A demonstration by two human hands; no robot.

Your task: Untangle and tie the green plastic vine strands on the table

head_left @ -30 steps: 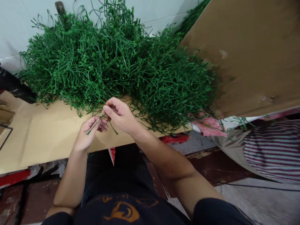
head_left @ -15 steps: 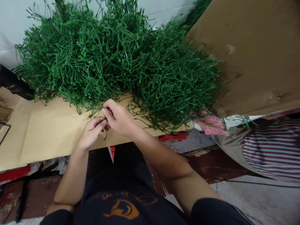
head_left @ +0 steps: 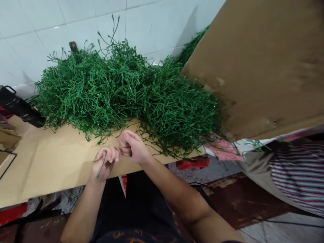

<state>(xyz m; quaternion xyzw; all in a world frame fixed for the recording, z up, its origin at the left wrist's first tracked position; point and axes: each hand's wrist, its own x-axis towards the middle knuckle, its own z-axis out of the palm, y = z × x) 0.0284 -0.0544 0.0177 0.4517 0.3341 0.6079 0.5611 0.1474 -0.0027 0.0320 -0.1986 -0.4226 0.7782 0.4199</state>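
A large heap of thin green plastic-looking stems (head_left: 101, 91) with small tips lies along the back of the cardboard-covered table (head_left: 58, 155). My left hand (head_left: 105, 162) is closed near the front edge, with a single green stem (head_left: 102, 164) hanging from its fingers over the palm side. Just to its right, my right hand (head_left: 131, 146) is curled closed in front of the heap. A small dark green bit shows at its fingers, too small to make out. The two hands are close together, with a narrow gap between them.
At the left lies a black cylinder (head_left: 21, 107), with a cardboard box (head_left: 7, 141) below it. A large cardboard sheet (head_left: 258, 67) leans at the right. Pink material (head_left: 222, 147) lies beneath its lower edge. Striped fabric (head_left: 298, 172) shows at far right. A tiled wall (head_left: 76, 20) stands behind.
The view has tilted up, showing more wall. My hands have moved slightly apart from their earlier touching position, and a stem now hangs visibly from my left hand.
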